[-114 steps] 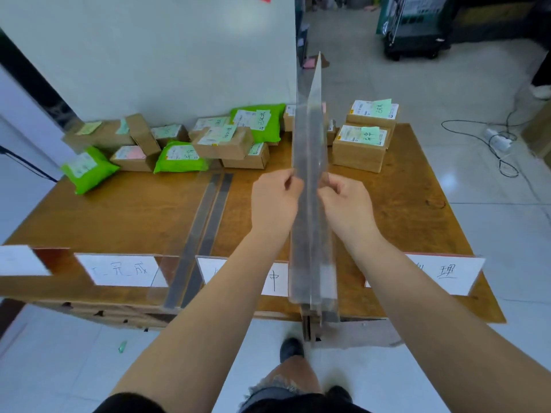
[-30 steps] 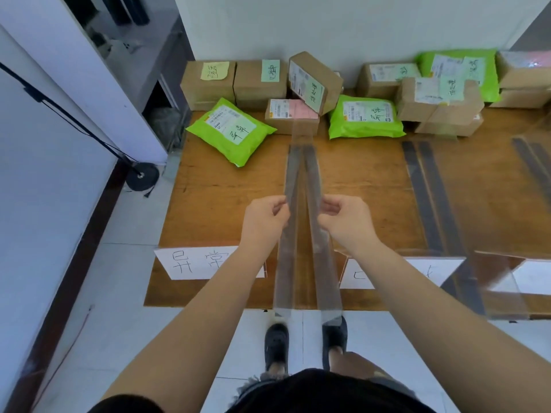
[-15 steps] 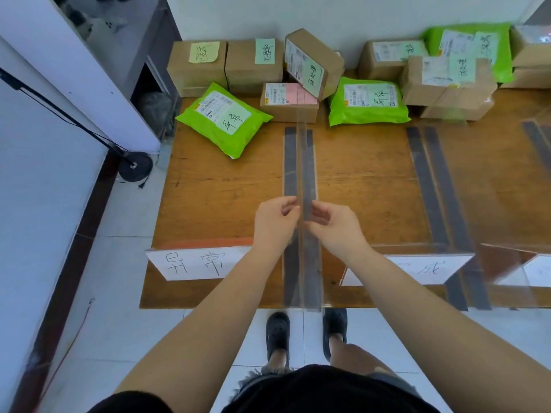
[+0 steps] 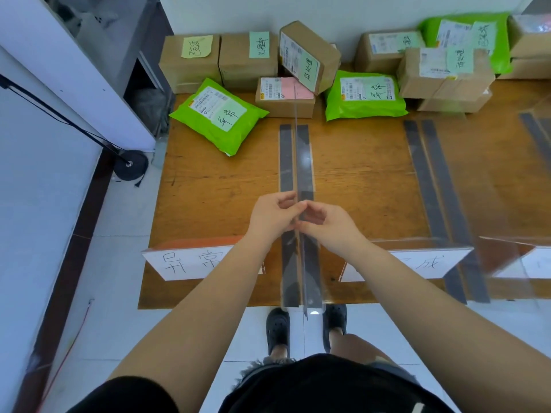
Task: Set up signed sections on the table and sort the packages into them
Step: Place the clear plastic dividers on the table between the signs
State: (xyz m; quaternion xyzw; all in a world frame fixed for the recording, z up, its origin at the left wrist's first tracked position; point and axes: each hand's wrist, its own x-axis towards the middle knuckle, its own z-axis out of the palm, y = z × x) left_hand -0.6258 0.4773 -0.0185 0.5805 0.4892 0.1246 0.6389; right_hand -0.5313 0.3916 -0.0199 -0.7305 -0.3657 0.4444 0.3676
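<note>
**Clear divider held on edge over the left pair of tape strips**

Both hands meet at the middle of the counter: the left hand [image 4: 275, 217] and the right hand [image 4: 326, 225] each pinch the top edge of a clear divider panel [image 4: 304, 162] from their own side, fingertips closed on the thin sheet and nearly touching each other across it. The panel stands upright on edge, seen almost edge-on. Its long axis runs straight away from the person, from the near edge of the counter [image 4: 214, 186], where it juts slightly past the rim, toward the pink-labelled box [image 4: 284, 98] at the back. It lies directly under the hands, centred between them, so neither hand is nearer. Its foot appears to sit between the two dark tape strips [image 4: 286, 156]; whether it is fully seated cannot be told. The coming move likely turns on keeping it vertical and in line with that gap while the hands let go.

Left of it a white sign [image 4: 185, 262] stands at the near edge; right of it a second sign [image 4: 423, 263], then another tape pair [image 4: 429, 174] with a faint clear panel. Green mailer bags [image 4: 219, 114] and brown boxes [image 4: 190, 59] line the back by the white wall, unsorted. White floor tiles and a black stand base [image 4: 131, 165] show on the left.
</note>
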